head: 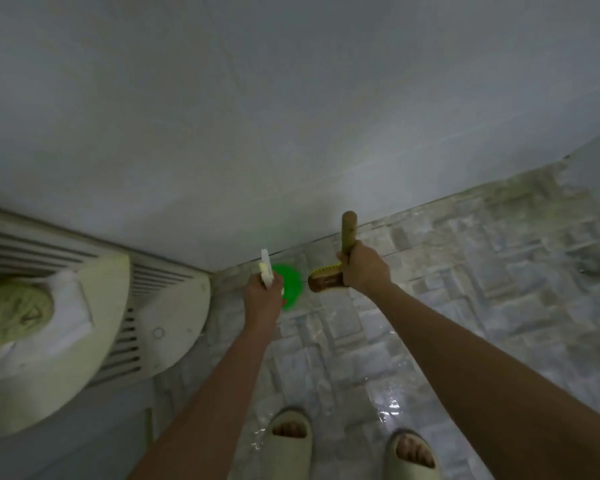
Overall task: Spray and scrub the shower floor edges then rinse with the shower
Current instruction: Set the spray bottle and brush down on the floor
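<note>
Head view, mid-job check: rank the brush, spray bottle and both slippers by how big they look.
1-2. left slipper and right slipper: alike, both cut by the frame edge and closest to the camera.
3. brush.
4. spray bottle, partly hidden in the left hand, so that rank is unsure.

Two hands (left hand point(262, 294), right hand point(364, 271)), one spray bottle point(288, 285), one scrub brush point(326, 281), two slippers point(290, 441) point(413, 455), one corner shelf point(174, 323).
</note>
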`<move>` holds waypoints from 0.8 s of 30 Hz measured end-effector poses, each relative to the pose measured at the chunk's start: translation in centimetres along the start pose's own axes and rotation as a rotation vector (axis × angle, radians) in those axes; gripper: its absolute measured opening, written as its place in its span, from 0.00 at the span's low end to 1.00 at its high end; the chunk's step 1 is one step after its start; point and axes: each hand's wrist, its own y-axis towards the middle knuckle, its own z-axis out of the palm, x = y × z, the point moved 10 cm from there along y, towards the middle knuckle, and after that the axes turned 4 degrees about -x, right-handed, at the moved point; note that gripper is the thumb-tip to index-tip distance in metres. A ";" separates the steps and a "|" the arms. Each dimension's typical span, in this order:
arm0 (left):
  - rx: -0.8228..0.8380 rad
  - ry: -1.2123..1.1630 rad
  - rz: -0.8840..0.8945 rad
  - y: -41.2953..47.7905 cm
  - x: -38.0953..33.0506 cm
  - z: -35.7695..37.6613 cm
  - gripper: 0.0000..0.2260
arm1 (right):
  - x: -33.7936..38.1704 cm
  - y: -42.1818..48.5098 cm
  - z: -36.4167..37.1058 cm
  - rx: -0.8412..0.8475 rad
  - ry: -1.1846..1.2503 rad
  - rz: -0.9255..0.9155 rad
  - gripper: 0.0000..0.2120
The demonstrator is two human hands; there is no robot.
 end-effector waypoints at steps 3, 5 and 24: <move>0.001 -0.007 -0.029 2.8 1.8 0.5 0.14 | 0.2 2.8 3.6 0.056 -0.091 0.003 0.16; 0.002 -0.018 -0.044 4.1 2.8 0.8 0.14 | 0.4 3.9 5.1 0.047 -0.142 -0.021 0.16; 0.026 0.183 -0.060 -2.8 -2.3 -0.5 0.25 | -3.3 -1.4 0.0 0.096 0.356 0.117 0.23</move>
